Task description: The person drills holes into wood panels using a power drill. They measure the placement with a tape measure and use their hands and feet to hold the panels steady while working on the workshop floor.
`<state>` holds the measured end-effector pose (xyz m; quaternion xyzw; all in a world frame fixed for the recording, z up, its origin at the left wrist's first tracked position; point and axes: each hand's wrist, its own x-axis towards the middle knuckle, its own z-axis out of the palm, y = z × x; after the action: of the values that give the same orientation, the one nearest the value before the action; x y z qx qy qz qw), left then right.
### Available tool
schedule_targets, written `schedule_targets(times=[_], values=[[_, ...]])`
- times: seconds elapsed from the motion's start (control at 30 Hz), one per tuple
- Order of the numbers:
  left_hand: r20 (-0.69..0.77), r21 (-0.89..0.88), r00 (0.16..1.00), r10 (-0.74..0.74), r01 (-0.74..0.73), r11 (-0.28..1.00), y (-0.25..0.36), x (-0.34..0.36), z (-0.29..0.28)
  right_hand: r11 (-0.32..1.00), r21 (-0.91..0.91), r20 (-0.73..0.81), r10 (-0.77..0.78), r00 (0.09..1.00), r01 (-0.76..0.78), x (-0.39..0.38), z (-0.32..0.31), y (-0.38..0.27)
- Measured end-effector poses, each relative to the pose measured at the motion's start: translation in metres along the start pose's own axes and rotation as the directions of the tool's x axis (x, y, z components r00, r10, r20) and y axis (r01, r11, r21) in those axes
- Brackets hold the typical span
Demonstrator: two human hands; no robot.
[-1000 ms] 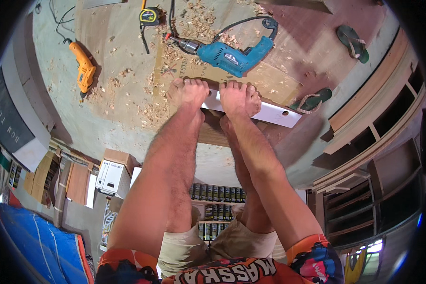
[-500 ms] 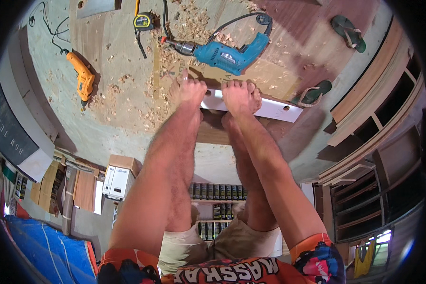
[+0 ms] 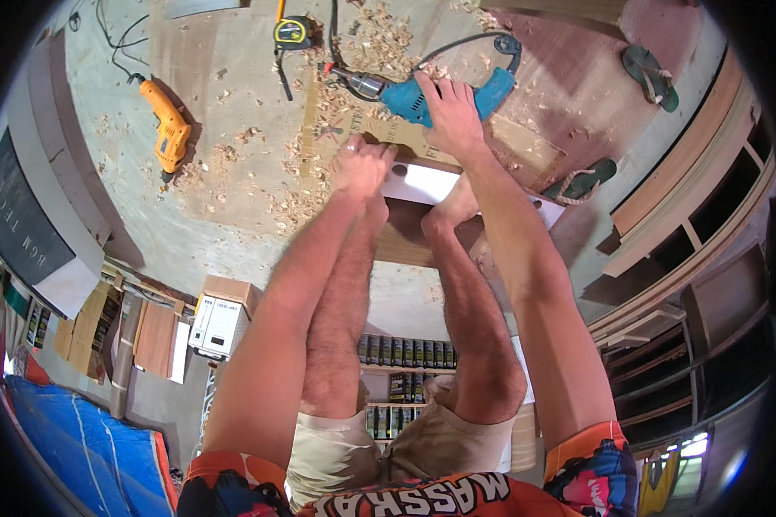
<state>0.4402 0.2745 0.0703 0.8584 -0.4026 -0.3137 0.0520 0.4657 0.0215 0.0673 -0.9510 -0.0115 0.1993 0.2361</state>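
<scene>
A long white board (image 3: pixel 431 183) with round holes lies on edge across my feet. My left hand (image 3: pixel 364 165) is closed over its left end, fingers curled on the far side. My right hand (image 3: pixel 453 112) reaches over a teal power drill (image 3: pixel 405 103), its fingers stretched and apart across the drill's body. Whether they press on it is hard to see. The drill lies on its side, chuck to the left, and my hand covers part of its middle. Brown cardboard (image 3: pixel 517 155) lies under the drill and beyond the board.
An orange power drill (image 3: pixel 172 133) lies at the left, and a yellow-black tape measure (image 3: pixel 293 33) at the far edge. Wood shavings (image 3: pixel 233 155) litter the floor. Green slippers (image 3: pixel 649 77) sit at the right, near a wooden frame (image 3: pixel 690 185). A cord loops behind the teal drill.
My right hand has let go of the white board and moved forward onto the teal drill. My left hand stays on the board. The whole view has shifted slightly.
</scene>
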Motion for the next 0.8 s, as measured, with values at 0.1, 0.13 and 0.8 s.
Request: schedule_targets(times=[0.1, 0.13, 0.8], values=[[-0.078, -0.172, 0.994, -0.075, 0.061, 0.983, 0.024, -0.021, -0.019, 0.996, 0.091, -0.009, 0.006, 1.0, -0.005, -0.015, -0.018, -0.006], [-0.06, -0.259, 0.991, -0.124, 0.104, 0.96, 0.032, -0.031, -0.027, 0.992, 0.121, 0.019, 0.025, 1.0, -0.027, -0.027, -0.027, -0.015], [0.8, -0.375, 0.596, 0.062, 0.579, -0.724, 0.114, -0.067, -0.039, 0.916, 0.093, 0.677, 0.23, 0.7, -0.39, -0.16, -0.146, -0.133]])
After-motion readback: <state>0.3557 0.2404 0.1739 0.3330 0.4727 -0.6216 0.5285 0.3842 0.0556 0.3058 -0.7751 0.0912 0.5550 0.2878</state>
